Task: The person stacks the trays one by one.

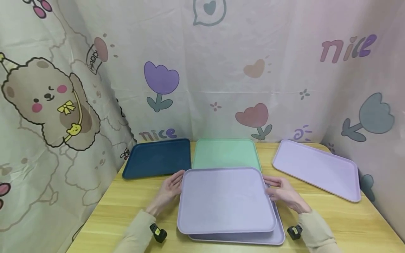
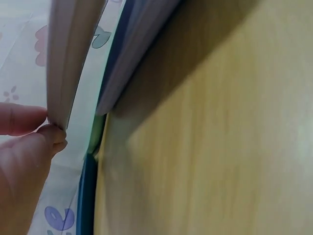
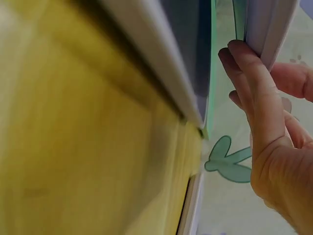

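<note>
A lavender rectangular tray (image 1: 226,202) is raised off the table, held at both short sides. My left hand (image 1: 171,189) pinches its left edge, with thumb and fingertips on the rim in the left wrist view. At the opposite edge my right hand (image 1: 283,194) grips it, fingers (image 3: 254,73) lying under the rim and thumb against the outer side. Below lies a second lavender tray (image 1: 240,238), mostly hidden by the first and showing along the front and right. A gap separates the two trays in both wrist views.
At the back of the wooden table (image 1: 107,211) lie a dark blue tray (image 1: 159,158) on the left and a mint green tray (image 1: 226,153) in the middle. Another lavender tray (image 1: 316,170) lies angled at the right. Patterned curtains (image 1: 205,70) hang behind and beside the table.
</note>
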Motion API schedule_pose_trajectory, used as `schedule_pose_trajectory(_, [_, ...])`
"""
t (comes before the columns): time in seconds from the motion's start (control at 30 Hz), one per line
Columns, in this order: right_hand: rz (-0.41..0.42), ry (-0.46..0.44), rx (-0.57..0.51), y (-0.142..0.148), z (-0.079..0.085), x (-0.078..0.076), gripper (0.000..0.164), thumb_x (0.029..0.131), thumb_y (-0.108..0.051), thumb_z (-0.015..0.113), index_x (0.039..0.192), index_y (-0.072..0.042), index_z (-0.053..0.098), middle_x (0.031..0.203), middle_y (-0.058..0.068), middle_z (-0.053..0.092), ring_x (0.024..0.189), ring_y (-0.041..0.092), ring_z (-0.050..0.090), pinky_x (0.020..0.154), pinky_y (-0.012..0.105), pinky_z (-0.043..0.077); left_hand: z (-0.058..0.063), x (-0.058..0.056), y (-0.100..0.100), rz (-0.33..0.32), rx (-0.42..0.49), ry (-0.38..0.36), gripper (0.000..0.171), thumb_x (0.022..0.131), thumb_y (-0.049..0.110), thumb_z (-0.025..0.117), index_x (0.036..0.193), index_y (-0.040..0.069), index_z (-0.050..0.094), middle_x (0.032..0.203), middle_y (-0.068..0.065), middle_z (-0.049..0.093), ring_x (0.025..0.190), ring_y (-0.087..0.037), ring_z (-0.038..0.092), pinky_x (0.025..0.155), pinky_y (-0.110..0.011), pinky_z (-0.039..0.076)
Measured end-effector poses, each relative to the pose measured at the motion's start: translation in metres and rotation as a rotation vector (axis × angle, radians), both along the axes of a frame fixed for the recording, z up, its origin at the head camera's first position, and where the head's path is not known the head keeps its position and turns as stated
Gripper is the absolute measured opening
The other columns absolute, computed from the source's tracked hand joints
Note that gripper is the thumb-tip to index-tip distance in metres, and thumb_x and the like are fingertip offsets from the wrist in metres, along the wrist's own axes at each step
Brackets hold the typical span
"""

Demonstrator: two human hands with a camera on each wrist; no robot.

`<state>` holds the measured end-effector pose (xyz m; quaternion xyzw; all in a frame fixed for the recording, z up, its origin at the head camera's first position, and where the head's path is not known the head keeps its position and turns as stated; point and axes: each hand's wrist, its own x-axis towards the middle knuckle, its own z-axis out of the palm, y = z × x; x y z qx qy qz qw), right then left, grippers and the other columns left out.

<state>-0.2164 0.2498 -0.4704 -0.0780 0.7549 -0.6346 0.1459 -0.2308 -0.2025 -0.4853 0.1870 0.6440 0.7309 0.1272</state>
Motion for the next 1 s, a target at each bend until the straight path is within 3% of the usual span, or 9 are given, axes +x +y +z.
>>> schedule_pose_trajectory(0.1, [-0.001, 0.016, 0.013, 0.008, -0.004, 0.005, 0.071, 0.087, 0.005, 0.063, 0.149, 0.017, 0.028, 0.151, 0.040, 0.030, 0.107, 0.027, 0.071, 0.083, 0.040, 0.063, -0.006, -0.001, 0.008, -0.013, -0.023, 0.018, 0.078, 0.091, -0.019, 0.050, 0.154, -0.018, 0.004, 0.162, -0.037, 0.004, 0.150, -0.046, 0.002, 0.113, -0.013, 0.032])
schedule_pose_trajectory(0.2, [-0.014, 0.023, 0.033, 0.013, -0.008, 0.011, 0.072, 0.086, 0.005, 0.064, 0.148, 0.018, 0.029, 0.150, 0.041, 0.032, 0.111, 0.032, 0.069, 0.084, 0.042, 0.062, -0.011, -0.002, 0.014, -0.027, -0.038, 0.036, 0.078, 0.090, -0.019, 0.051, 0.153, -0.019, 0.005, 0.162, -0.038, 0.006, 0.150, -0.047, 0.003, 0.114, -0.013, 0.030])
schedule_pose_trajectory(0.37, [-0.042, 0.037, 0.073, 0.018, -0.010, 0.017, 0.067, 0.087, 0.004, 0.064, 0.145, 0.019, 0.035, 0.145, 0.043, 0.041, 0.103, 0.023, 0.072, 0.082, 0.038, 0.063, -0.016, -0.003, 0.021, -0.027, -0.082, 0.047, 0.077, 0.088, -0.020, 0.049, 0.153, -0.018, 0.009, 0.162, -0.037, 0.009, 0.152, -0.047, 0.007, 0.117, -0.021, 0.028])
schedule_pose_trajectory(0.57, [-0.153, 0.179, 0.296, 0.017, -0.009, 0.016, 0.046, 0.085, -0.001, 0.072, 0.127, 0.016, 0.060, 0.120, 0.032, 0.068, 0.092, 0.008, 0.072, 0.078, 0.020, 0.058, -0.017, -0.005, 0.025, -0.018, -0.186, 0.053, 0.073, 0.088, -0.017, 0.050, 0.153, -0.017, 0.015, 0.162, -0.038, 0.013, 0.152, -0.049, 0.013, 0.122, -0.045, 0.020])
schedule_pose_trajectory(0.73, [-0.196, 0.260, 0.422, 0.017, -0.008, 0.011, 0.039, 0.082, 0.000, 0.075, 0.118, 0.012, 0.067, 0.109, 0.026, 0.074, 0.084, 0.006, 0.070, 0.073, 0.018, 0.056, -0.020, -0.008, 0.028, -0.020, -0.241, 0.063, 0.069, 0.091, -0.016, 0.051, 0.152, -0.017, 0.019, 0.161, -0.038, 0.018, 0.151, -0.049, 0.017, 0.122, -0.050, 0.019])
schedule_pose_trajectory(0.83, [-0.183, 0.257, 0.414, 0.021, -0.009, 0.007, 0.042, 0.083, 0.001, 0.074, 0.120, 0.016, 0.063, 0.102, 0.025, 0.074, 0.077, 0.006, 0.069, 0.068, 0.021, 0.058, -0.021, -0.011, 0.030, -0.015, -0.272, 0.091, 0.064, 0.094, -0.012, 0.052, 0.151, -0.017, 0.023, 0.158, -0.038, 0.024, 0.150, -0.051, 0.022, 0.123, -0.053, 0.021])
schedule_pose_trajectory(1.0, [-0.076, 0.130, 0.289, 0.025, -0.012, -0.006, 0.055, 0.093, -0.004, 0.066, 0.140, 0.017, 0.045, 0.100, 0.021, 0.066, 0.070, 0.007, 0.065, 0.063, 0.026, 0.060, -0.021, -0.014, 0.035, 0.027, -0.387, 0.133, 0.061, 0.097, -0.002, 0.054, 0.150, -0.015, 0.029, 0.154, -0.037, 0.035, 0.145, -0.053, 0.033, 0.120, -0.061, 0.027])
